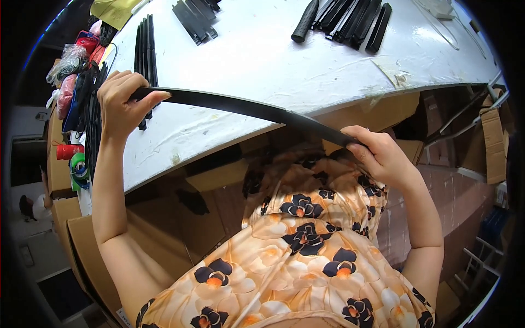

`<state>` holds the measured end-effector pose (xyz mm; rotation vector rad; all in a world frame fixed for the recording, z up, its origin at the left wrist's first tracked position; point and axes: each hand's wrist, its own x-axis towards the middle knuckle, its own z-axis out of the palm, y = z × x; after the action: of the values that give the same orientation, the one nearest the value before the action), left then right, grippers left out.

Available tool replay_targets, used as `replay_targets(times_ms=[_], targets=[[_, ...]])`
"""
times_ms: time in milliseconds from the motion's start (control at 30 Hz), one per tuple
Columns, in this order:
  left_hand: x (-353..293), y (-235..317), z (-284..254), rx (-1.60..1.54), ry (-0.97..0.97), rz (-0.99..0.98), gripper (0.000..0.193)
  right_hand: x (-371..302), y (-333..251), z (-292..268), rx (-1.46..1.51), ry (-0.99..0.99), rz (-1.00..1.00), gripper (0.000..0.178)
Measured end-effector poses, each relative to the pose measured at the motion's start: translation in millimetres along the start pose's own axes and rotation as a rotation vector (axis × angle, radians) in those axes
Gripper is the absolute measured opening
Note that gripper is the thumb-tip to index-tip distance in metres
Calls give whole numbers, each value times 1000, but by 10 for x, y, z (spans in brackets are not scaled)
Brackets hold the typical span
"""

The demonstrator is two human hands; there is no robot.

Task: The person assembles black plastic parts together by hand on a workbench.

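A long flat black strip (240, 105) stretches between my two hands, over the near edge of the white table. My left hand (124, 98) is closed round its left end, thumb lying along the top. At the other end, lower and nearer to me, my right hand (380, 154) pinches the strip between thumb and fingers. The strip slants down from left to right and looks curved in this wide view. Just behind my left hand, several slim black strips (145, 52) lie on the table, partly hidden by that hand.
On the white table (235, 60) lie short black pieces (194, 22), a bundle of black strips (350, 22) and a textured black tube (305, 21). Plastic bags (66, 90) crowd the left side, above red and green rolls (79, 164). Cardboard (131, 240) stands below the table edge.
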<state>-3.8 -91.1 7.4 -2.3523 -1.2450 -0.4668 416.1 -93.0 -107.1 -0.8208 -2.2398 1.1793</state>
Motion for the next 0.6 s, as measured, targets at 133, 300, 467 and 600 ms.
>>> replay_targets(times_ms=[133, 300, 467, 600], targets=[[112, 67, -101, 48, -14, 83, 54, -21, -90, -20, -5, -115, 170, 22], [192, 35, -243, 99, -40, 184, 58, -49, -53, 143, 50, -77, 85, 24], [198, 0, -619, 256, -96, 169, 53, 46, -65, 307, 90, 24, -45, 22], [973, 471, -852, 722, 914, 190, 25, 73, -12, 556, 501, 168, 78, 19]])
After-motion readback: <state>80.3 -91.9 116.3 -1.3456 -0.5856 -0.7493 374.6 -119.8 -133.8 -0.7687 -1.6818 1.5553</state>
